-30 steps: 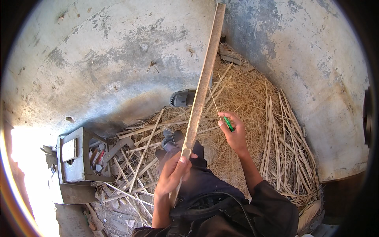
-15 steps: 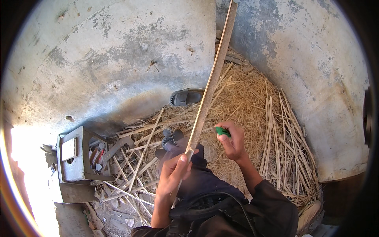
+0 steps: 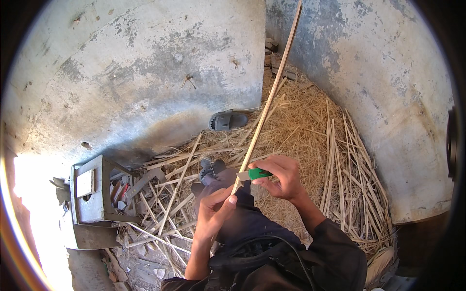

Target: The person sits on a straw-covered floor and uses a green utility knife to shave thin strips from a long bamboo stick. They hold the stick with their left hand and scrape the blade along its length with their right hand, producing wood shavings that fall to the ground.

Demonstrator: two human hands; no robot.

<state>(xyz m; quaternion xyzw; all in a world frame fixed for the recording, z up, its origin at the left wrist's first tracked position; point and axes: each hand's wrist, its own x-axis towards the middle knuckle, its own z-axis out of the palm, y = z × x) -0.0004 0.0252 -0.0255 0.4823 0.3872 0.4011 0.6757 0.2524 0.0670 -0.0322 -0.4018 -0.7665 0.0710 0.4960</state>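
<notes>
A long, narrow bamboo strip (image 3: 265, 110) slants from my lap up past the far corner of the walls. Near its lower end my left hand (image 3: 213, 212) is closed around it, thumb on top. My right hand (image 3: 284, 178) grips a small knife (image 3: 260, 173) by its green handle. The short, broad blade points left and lies against the strip, just above my left fingers. How deep the edge sits in the bamboo cannot be made out.
Pale shavings (image 3: 302, 114) cover the floor ahead, with split strips (image 3: 332, 165) piled at right and others scattered at left. A grey slipper (image 3: 227, 120) lies by the wall (image 3: 145, 63). A wooden box (image 3: 91, 213) at left holds tools. Walls close in ahead and at right.
My right hand has moved left and slightly down, bringing the knife blade onto the strip. The strip has turned, showing a narrower, paler side, and its far end has shifted right.
</notes>
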